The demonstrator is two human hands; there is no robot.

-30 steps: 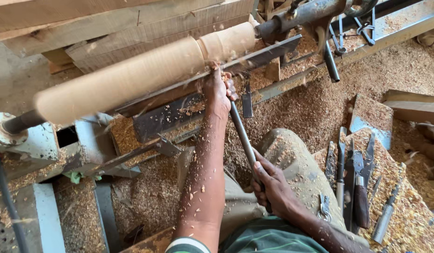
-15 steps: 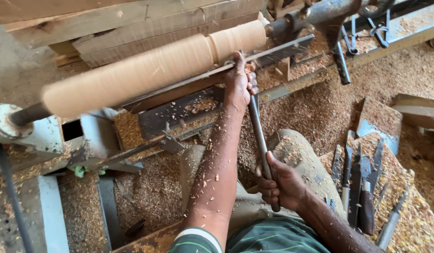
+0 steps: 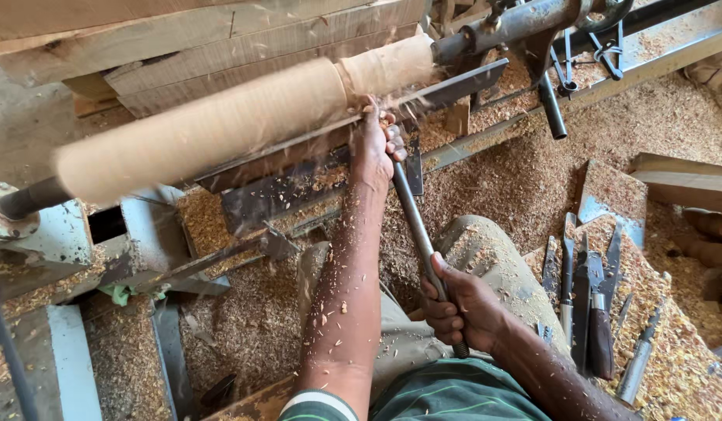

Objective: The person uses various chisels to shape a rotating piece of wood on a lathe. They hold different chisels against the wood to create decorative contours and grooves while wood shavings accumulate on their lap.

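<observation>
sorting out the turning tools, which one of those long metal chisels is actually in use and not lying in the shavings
The long chisel held in both hands: left hand presses its tip end at the tool rest, right hand grips its handle. The spare chisels lie loose on sawdust at right.

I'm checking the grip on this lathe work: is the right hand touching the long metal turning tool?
Touching. The head view shows the right hand with its fingers wrapped around the lower end of the turning tool, no gap visible.
</observation>
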